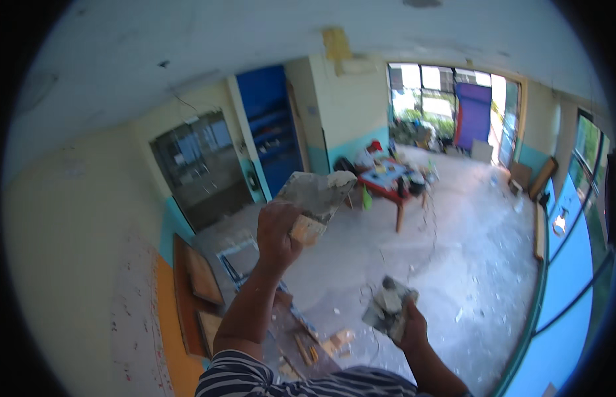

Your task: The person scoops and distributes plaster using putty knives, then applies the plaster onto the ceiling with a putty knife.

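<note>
My left hand (279, 233) is raised in front of me, its fingers closed round a wide flat plastering trowel (316, 193). Pale plaster coats the far edge of the grey blade, and a worn yellowish block shows beside my fingers. Lower and to the right, my right hand (414, 325) grips a smaller putty scraper (377, 319) by its edge. A whitish-grey lump of putty (390, 299) sits on its flat grey surface. The two tools are apart, and their grips are partly hidden by my hands.
A red-framed table (399, 198) loaded with clutter stands farther back. Wooden boards (197, 271) lean along the left wall. Below me is a plank surface (301, 334) with wood scraps. Debris dots the pale floor (473, 264); the ceiling (235, 33) is close overhead.
</note>
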{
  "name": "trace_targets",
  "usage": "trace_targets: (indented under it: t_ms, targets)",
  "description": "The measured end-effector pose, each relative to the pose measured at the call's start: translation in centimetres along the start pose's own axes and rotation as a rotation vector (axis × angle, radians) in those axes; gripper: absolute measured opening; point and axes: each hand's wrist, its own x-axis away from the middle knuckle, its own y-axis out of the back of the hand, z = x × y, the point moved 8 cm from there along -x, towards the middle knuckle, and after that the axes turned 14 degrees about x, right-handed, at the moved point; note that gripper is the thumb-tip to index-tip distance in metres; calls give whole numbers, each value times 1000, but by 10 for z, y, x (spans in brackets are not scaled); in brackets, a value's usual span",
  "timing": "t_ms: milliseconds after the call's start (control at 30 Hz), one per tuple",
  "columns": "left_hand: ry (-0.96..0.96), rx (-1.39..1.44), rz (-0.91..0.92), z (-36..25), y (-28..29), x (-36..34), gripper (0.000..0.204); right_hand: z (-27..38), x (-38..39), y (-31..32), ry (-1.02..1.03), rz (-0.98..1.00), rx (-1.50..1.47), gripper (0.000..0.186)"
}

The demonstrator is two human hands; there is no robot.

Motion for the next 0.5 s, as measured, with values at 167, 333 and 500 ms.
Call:
trace_targets:
  t_ms: [167,333,500]
  targets:
    - [-182,-290,-165,41,103,-210,20,25,1,-31,77,-68,17,53]
    - [-202,-562,-269,69,171,-349,24,22,-10,0,104,-129,-36,52]
    - [-176,-694,-265,102,208,-439,36,19,-15,24,136,-174,-17,51]
